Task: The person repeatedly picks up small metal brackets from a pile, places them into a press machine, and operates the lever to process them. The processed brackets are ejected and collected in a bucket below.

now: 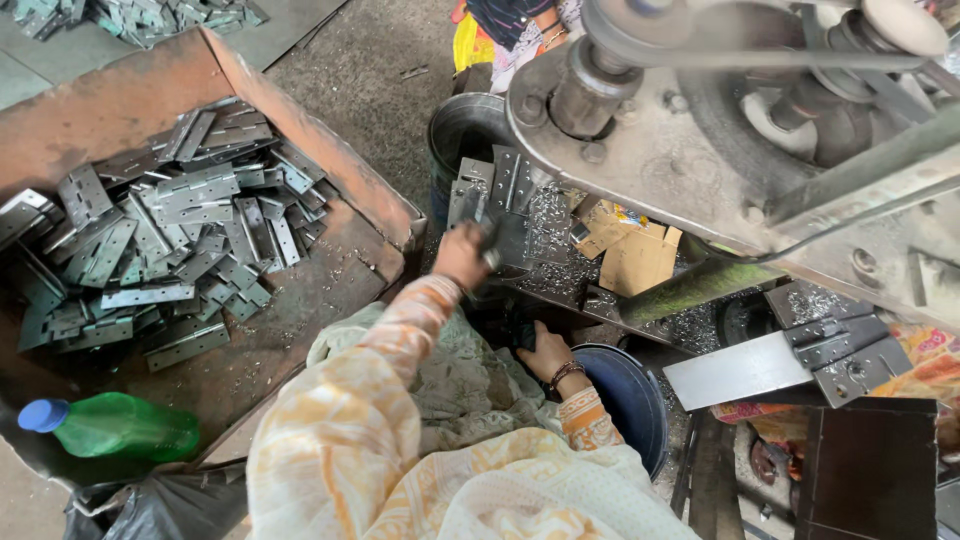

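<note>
My left hand [462, 255] reaches forward to the machine's work table [560, 285] and grips a grey metal hinge [492, 252] at its left end. More hinges [505, 185] stand propped just beyond it among metal shavings. My right hand [545, 350], with a bracelet at the wrist, is lower, in the dark gap under the table edge beside a blue bucket [625, 400]. Its fingers curl on something dark that I cannot make out. My orange and white patterned sleeves fill the bottom middle.
A rusty open box [300, 110] at left holds several loose hinges [170, 230]. A green bottle with a blue cap [115, 425] lies at lower left. A dark bucket [460, 125], cardboard scraps [635, 260] and a pulley machine [700, 110] stand ahead. Another person [510, 30] is at the top.
</note>
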